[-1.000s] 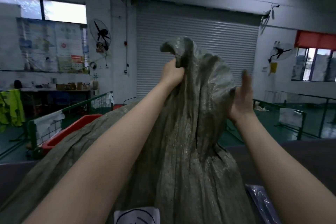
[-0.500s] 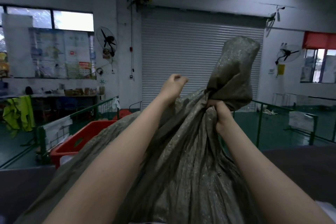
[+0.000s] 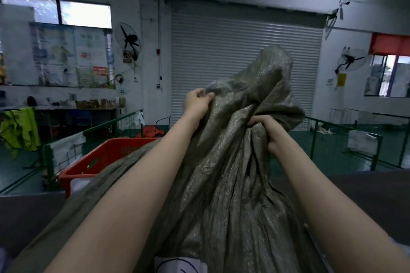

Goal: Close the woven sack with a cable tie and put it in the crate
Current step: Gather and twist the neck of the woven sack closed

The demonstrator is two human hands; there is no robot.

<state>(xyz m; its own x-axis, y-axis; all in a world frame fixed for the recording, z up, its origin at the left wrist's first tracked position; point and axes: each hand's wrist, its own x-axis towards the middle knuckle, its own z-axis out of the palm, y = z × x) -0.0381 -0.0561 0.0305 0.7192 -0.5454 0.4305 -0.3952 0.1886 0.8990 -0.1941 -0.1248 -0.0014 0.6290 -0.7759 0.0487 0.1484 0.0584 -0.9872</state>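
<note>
A grey-green woven sack stands upright in front of me, its top bunched and held up. My right hand is clenched around the gathered neck, and loose fabric flops above and to the right of it. My left hand pinches the sack's upper left edge, a little higher than the right hand. A red crate sits low at the left, partly behind my left forearm. No cable tie shows in this view.
A green railing runs behind the crate, and another one stands at the right. A closed roller shutter fills the far wall. A dark table edge crosses behind the sack. A white label shows at the bottom.
My right hand went from open beside the sack to clenched around its neck. My left hand let go of the top, then pinched the upper left edge.
</note>
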